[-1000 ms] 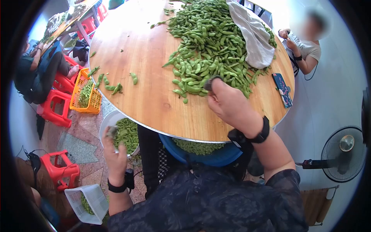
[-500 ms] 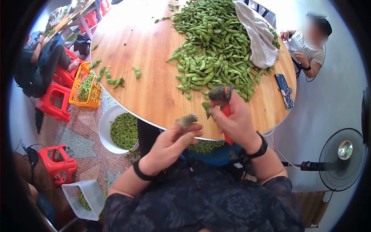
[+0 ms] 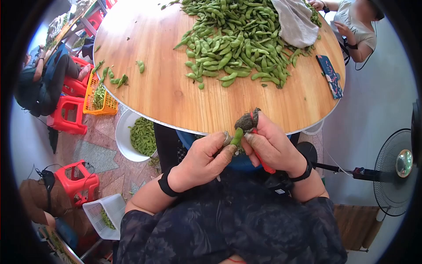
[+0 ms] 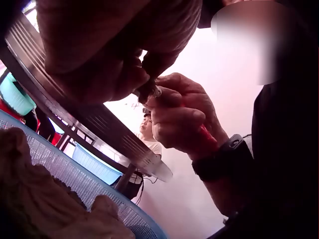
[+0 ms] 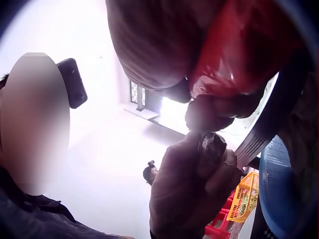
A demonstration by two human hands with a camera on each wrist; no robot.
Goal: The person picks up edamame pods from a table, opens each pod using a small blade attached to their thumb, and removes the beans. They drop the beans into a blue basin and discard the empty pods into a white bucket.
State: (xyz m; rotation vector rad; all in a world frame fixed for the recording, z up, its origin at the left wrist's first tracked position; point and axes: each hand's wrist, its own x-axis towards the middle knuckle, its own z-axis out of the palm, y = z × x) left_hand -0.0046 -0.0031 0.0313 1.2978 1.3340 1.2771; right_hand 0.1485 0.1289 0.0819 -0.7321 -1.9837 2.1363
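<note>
The pod [image 3: 237, 137] in your grip is bright green, the tool [image 3: 265, 163] just beside it red, your wristbands [image 3: 167, 182] black. Beyond your grip, you have honey-brown wood grain on the tabletop [image 3: 167, 101], green pods in the heap [image 3: 233, 48], a greyish-white cloth [image 3: 299, 24] and, off to its right, a dark blue phone-like item [image 3: 329, 77] with pink-and-white patterning. Nearer you, your top [image 3: 220, 215] is dark with a muted floral print

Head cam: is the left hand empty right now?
No, the left hand pinches a green edamame pod between thumb and fingers, its upper end close to the right hand.
</note>
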